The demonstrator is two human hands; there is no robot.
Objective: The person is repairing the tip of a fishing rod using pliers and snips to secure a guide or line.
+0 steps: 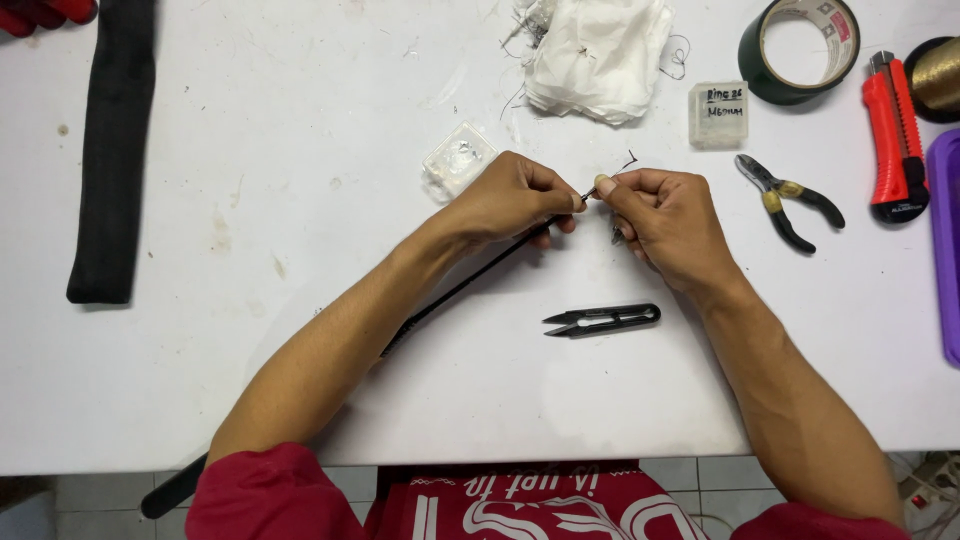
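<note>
My left hand (pixel 510 195) pinches the tip of a long thin black rod (pixel 470 283) that runs down under my left forearm toward the table's near edge, where its thick handle end (pixel 172 489) sticks out. My right hand (pixel 665 215) meets it at the rod tip, thumb and forefinger closed on a fine dark thread (pixel 628 160) that curls up from the fingers. Something small and dark shows under the right palm. Black thread snips (pixel 603 320) lie on the white table (pixel 300 150) just below both hands.
A clear small plastic box (pixel 457 158) lies by the left hand. White cloth pieces (pixel 597 52), a small labelled box (pixel 718 114), dark green tape (pixel 800 48), pliers (pixel 787 198), a red utility knife (pixel 895 135), a gold spool (pixel 938 75), a purple tray (pixel 947 240). Black sleeve (pixel 110 150) at left.
</note>
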